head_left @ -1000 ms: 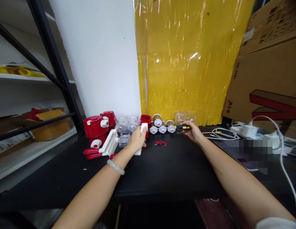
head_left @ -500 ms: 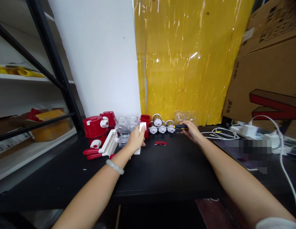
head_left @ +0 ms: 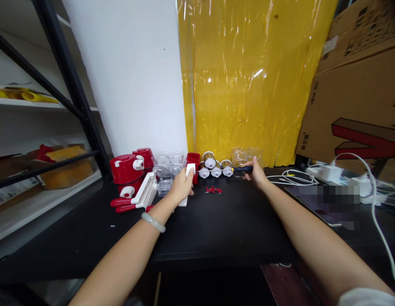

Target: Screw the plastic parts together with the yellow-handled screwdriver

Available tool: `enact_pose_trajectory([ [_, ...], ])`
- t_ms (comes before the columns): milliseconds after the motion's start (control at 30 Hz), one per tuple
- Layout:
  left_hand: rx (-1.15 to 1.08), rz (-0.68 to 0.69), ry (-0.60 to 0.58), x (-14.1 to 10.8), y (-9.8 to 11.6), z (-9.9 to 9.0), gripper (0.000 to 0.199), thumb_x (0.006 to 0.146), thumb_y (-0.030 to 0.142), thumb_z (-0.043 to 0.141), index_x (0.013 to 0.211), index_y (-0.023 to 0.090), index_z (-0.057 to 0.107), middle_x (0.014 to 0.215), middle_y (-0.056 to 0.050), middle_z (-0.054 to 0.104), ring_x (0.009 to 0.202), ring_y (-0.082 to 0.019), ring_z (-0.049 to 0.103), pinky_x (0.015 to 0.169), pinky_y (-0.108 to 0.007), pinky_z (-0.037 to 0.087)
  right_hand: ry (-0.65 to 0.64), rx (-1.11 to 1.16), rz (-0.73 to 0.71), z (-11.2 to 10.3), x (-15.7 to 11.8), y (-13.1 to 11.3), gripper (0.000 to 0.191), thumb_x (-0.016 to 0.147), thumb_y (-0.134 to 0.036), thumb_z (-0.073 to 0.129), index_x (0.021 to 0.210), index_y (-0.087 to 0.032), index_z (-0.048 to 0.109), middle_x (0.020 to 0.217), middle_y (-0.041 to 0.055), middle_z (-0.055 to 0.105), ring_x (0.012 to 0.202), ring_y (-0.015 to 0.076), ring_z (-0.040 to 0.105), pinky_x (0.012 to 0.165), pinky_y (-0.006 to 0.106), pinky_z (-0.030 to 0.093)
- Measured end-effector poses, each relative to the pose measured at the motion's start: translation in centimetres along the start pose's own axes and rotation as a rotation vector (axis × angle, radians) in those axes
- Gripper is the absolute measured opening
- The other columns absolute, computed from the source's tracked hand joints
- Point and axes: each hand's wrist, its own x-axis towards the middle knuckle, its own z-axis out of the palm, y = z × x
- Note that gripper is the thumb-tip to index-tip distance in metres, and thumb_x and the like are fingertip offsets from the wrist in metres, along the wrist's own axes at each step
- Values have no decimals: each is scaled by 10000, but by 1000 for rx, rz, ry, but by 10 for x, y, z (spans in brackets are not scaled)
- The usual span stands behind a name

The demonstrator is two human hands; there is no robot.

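My left hand [head_left: 182, 185] is closed around a white plastic piece [head_left: 190, 169], held upright above the black table; its lower end shows below my fingers. My right hand [head_left: 256, 173] grips the dark handle of a screwdriver [head_left: 242, 169] with a yellow collar, its thumb raised. The long thin shaft runs level to the left, its tip at or close to the white piece; contact cannot be made out. Several small red screw-like pieces [head_left: 213, 190] lie on the table between my hands. Behind the shaft, silvery cylinders with white ends [head_left: 215, 169] are stacked.
Red housings [head_left: 125, 168], a white part with red handles [head_left: 145, 192] and clear plastic cups [head_left: 165, 160] stand at left. A red container [head_left: 193, 158] is behind my left hand. At right lie a tablet [head_left: 312, 204], white cables [head_left: 293, 176] and chargers [head_left: 331, 173], before a cardboard box [head_left: 353, 93].
The fingers of my right hand have shifted on the screwdriver handle, and the thumb has lifted. My left hand and the white piece stay almost where they were.
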Motion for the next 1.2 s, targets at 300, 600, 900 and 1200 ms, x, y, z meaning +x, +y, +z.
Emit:
enact_pose_trajectory([
  [300,6,-3,3,-1,1,1,383,1012,545,332,986,196,489,586,38,569,389,-158,616,396,-235,464,-22,155,-20,6,-6,-4,373,622,-457,846,793,-245,590,584,-62,554,445,93,472,491,271,484],
  [600,17,13,-30,-5,5,2,372,1013,528,329,979,195,490,594,46,561,391,-138,610,392,-218,467,-49,294,-33,1,-9,-11,324,539,-304,794,803,-248,614,766,-30,627,672,150,600,579,276,507],
  [900,16,9,-34,-4,3,3,396,1006,562,319,971,203,482,597,44,571,394,-145,617,391,-223,474,30,37,-84,2,2,-2,476,695,-684,725,699,-257,514,394,-89,332,345,115,332,438,304,415],
  [1200,9,10,-35,-4,1,3,389,1004,562,326,953,206,472,584,48,566,392,-142,611,394,-220,460,-95,345,-38,4,-16,-22,266,609,-361,744,816,-263,609,713,-19,608,616,162,578,570,302,501],
])
